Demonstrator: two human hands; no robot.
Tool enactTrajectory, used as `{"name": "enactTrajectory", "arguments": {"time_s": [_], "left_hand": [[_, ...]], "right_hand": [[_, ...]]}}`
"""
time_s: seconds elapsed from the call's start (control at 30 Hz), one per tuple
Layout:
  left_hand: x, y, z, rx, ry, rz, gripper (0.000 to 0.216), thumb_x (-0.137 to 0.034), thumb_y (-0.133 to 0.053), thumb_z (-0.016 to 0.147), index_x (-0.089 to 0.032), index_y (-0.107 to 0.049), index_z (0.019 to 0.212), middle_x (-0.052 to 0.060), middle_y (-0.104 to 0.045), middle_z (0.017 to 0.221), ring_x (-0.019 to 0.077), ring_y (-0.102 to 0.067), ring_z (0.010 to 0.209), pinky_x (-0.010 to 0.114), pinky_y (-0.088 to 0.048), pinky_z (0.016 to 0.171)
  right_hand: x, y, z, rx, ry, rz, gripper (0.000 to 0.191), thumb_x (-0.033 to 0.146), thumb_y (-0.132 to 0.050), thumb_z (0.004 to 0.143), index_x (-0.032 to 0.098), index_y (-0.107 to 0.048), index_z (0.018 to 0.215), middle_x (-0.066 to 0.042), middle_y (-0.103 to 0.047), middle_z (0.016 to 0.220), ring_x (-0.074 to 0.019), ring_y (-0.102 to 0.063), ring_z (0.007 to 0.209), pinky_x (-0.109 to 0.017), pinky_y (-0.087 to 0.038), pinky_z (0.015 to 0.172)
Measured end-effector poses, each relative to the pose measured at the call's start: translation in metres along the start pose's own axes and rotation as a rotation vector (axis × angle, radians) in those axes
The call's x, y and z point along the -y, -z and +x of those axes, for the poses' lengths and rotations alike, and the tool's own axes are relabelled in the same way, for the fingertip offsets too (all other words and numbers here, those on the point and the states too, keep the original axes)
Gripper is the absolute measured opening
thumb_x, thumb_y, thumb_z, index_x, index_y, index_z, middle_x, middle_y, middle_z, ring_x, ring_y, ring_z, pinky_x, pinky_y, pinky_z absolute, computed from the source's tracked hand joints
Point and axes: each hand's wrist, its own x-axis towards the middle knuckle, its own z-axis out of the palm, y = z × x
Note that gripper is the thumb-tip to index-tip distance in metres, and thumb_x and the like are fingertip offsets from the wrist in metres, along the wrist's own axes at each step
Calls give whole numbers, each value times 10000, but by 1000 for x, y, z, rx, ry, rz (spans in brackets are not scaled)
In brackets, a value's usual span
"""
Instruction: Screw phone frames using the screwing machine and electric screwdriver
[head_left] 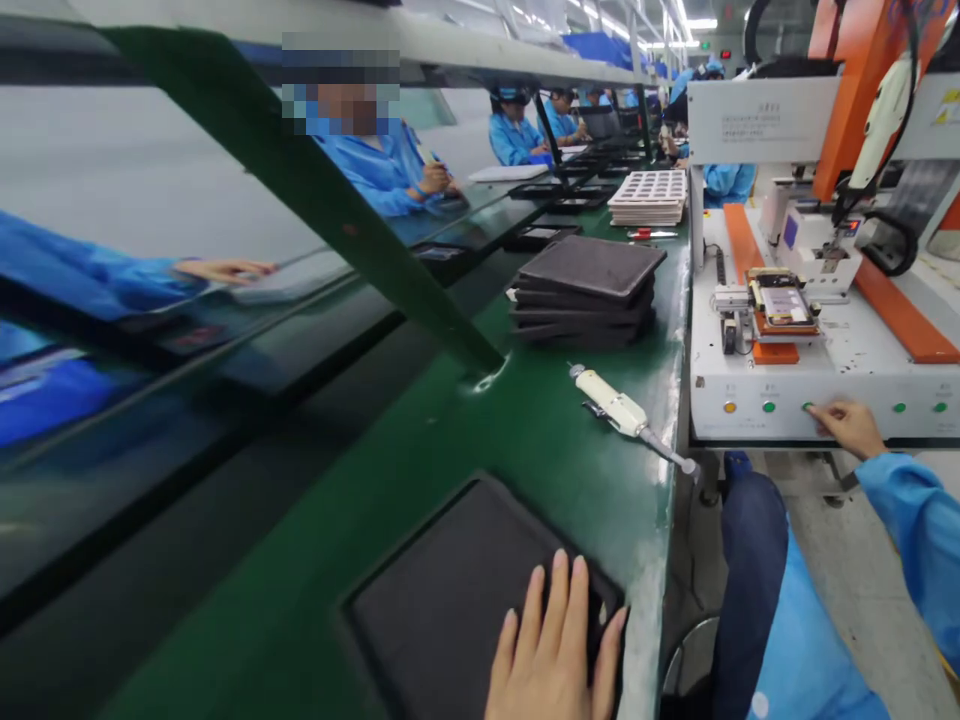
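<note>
My left hand [555, 645] lies flat with its fingers spread on a black rectangular tray [450, 600] near the front edge of the green bench. My right hand [851, 428] reaches to the front panel of a white and orange machine [720, 385]. Its fingertip touches a green button [808, 407], the other fingers look curled, and nothing shows in them. On the machine's bed, a fixture [784, 305] carries a flat device with a pale face. A cream electric screwdriver [613, 402] rests on the bench between my hands.
Behind the screwdriver stands a stack of black trays [585, 290]. Farther off are a pile of white trays with square cells [649, 195] and a red-handled tool [649, 234]. A slanted green post [337, 210] crosses the left side. Co-workers in blue sit across the bench.
</note>
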Motion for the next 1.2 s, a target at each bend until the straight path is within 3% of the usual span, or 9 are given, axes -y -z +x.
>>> {"name": "enactTrajectory", "arguments": {"time_s": [0.1, 0.27, 0.53, 0.73, 0.9, 1.03, 1.1, 1.2], "left_hand": [[-6, 11, 4, 11, -19, -18, 623, -450, -368, 928, -90, -364, 1436, 187, -497, 1414, 337, -418, 1343, 466, -464, 990], [-10, 26, 10, 30, 6, -122, 701, -451, -404, 931, -112, -177, 1500, 211, -457, 1439, 360, -403, 1348, 507, -452, 999], [-21, 33, 18, 46, 67, -223, 683, -401, -453, 927, -153, -181, 1503, 267, -464, 1411, 420, -424, 1315, 632, -459, 955], [-24, 37, 21, 68, 77, -237, 714, -332, -528, 904, -196, -170, 1507, 273, -465, 1405, 431, -431, 1306, 653, -448, 965], [-25, 38, 22, 90, 107, -228, 746, -279, -574, 883, -245, -164, 1505, 226, -432, 1448, 419, -437, 1304, 645, -446, 984], [-27, 38, 22, 97, 110, -205, 752, -258, -596, 871, -256, -185, 1501, 187, -400, 1482, 402, -442, 1305, 625, -431, 1022], [-27, 37, 22, 89, 112, -184, 756, -252, -608, 864, -258, -198, 1499, 171, -400, 1487, 385, -453, 1302, 600, -436, 1035], [-28, 36, 22, 79, 110, -151, 761, -239, -632, 847, -260, -229, 1492, 154, -422, 1477, 352, -473, 1295, 551, -460, 1036]], "right_hand": [[1, 0, 3, -13, -47, 13, 590, 789, -495, 660, 227, -584, 503, -74, -643, 514, -231, -629, 548, -327, -475, 560], [1, 0, 3, -74, -72, -37, 427, 589, -588, 715, 213, -587, 512, -50, -637, 524, -212, -627, 591, -314, -467, 629], [2, -2, 6, -128, -62, -58, 337, 464, -647, 737, 174, -622, 567, -23, -621, 519, -188, -630, 596, -277, -471, 625], [6, -2, 6, -164, -34, -46, 326, 446, -668, 739, 182, -626, 553, -22, -616, 519, -170, -587, 541, -272, -444, 568], [3, -14, -6, -214, 0, -25, 339, 476, -635, 773, 160, -644, 654, -32, -631, 591, -164, -584, 575, -277, -441, 591], [-8, -47, -45, 22, 116, -92, 340, 465, -582, 832, 146, -668, 752, -56, -664, 692, -188, -610, 678, -298, -467, 672], [-15, -67, -68, 189, 187, -238, 336, 443, -613, 824, 123, -690, 887, -125, -694, 924, -254, -623, 892, -361, -471, 799], [-22, -91, -93, 324, 253, -419, 523, 436, -671, 790, 102, -617, 1188, -212, -510, 1343, -362, -435, 1246, -483, -389, 967]]}}
